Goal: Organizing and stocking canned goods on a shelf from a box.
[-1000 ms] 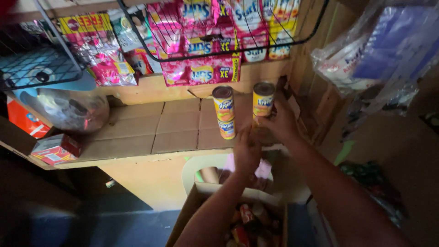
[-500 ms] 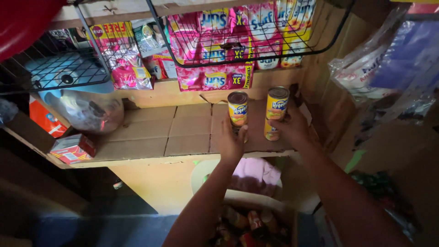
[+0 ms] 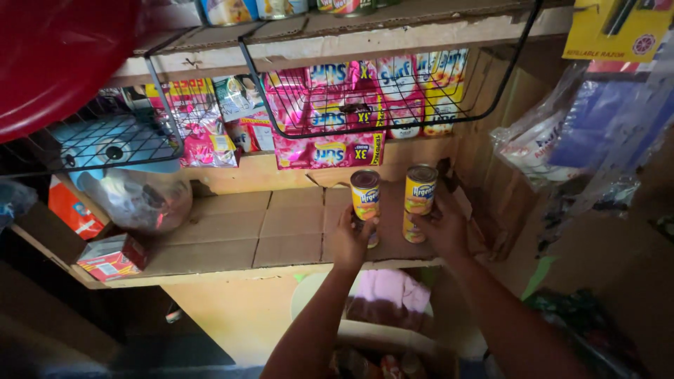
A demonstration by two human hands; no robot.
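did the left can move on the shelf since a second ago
Cannot tell. The camera itself shifted, and the left can sits beside the right can on the cardboard shelf below the wire basket, in much the same spot as before.

Dim shop corner as I see it from above

A cardboard-lined wooden shelf (image 3: 232, 235) runs across; black wire baskets (image 3: 393, 105) hang under an upper plank (image 3: 337, 38); a plywood wall (image 3: 491, 161) closes the right; light is low and warm.

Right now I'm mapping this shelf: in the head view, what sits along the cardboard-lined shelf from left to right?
Small red box → clear plastic bag → left hand on the first yellow can → second yellow can held by the right hand.
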